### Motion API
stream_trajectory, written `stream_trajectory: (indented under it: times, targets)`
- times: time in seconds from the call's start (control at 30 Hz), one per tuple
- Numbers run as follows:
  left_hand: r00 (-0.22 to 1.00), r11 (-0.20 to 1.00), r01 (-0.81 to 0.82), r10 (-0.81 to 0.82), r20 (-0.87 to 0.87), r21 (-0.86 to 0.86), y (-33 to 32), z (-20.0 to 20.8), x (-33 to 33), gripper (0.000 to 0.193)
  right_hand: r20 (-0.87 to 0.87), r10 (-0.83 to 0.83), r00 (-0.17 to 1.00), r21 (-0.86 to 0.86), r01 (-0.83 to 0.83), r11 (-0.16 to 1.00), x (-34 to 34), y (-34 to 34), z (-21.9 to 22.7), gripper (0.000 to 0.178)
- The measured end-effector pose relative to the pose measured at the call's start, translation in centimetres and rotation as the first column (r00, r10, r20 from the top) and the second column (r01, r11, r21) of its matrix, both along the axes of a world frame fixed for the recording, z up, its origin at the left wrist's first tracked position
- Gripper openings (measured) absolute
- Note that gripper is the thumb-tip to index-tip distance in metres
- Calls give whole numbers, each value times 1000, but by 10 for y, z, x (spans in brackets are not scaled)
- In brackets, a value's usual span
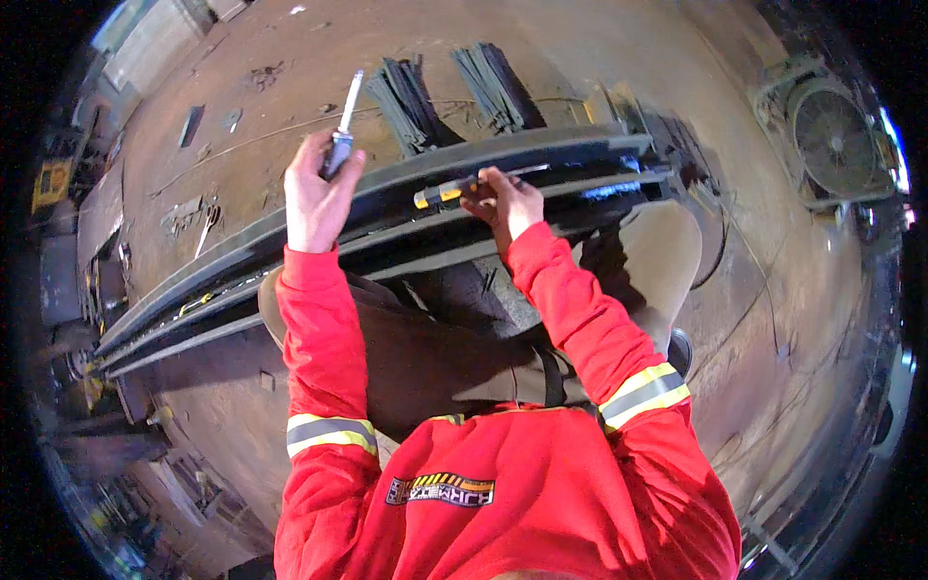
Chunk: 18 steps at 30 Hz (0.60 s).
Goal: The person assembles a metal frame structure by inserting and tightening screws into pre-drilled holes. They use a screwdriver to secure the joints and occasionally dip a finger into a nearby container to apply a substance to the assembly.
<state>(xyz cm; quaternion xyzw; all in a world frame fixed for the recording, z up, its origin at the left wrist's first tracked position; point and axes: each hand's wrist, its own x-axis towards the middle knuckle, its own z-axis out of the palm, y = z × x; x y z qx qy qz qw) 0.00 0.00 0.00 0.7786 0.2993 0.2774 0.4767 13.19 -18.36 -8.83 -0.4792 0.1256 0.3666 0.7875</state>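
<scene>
My left hand is raised above the long steel bars, fingers closed round a slim tool with a grey-blue body and a long white shaft. Its exact kind is unclear. Over the bars, to the right, my right hand grips a yellow-and-black handled tool, probably a screwdriver. Its handle sticks out to the left, and a thin metal shaft shows on the other side of the fingers. Dark steel bars run side by side beneath both hands, from the lower left to the upper right, in front of my bent knees.
Two bundles of dark metal strips lie on the brown floor beyond the bars. A large round fan stands at the far right. A yellow tape measure lies along the bars at left, and pliers-like tool rests on the floor.
</scene>
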Motion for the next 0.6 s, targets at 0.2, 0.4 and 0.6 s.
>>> stream_trajectory:
  times: [0.2,0.4,0.6]
  targets:
    - [974,945,202,-165,-157,256,14,-4,8,32,8,52,999,-30,-51,998,5,28,-9,16]
    - [934,940,265,-196,-299,214,0,-8,13,33,-76,126,989,-116,-134,984,4,19,-17,16]
    - [936,937,305,-262,-235,170,-7,-12,19,35,-62,160,985,-50,-163,985,9,18,-35,22]
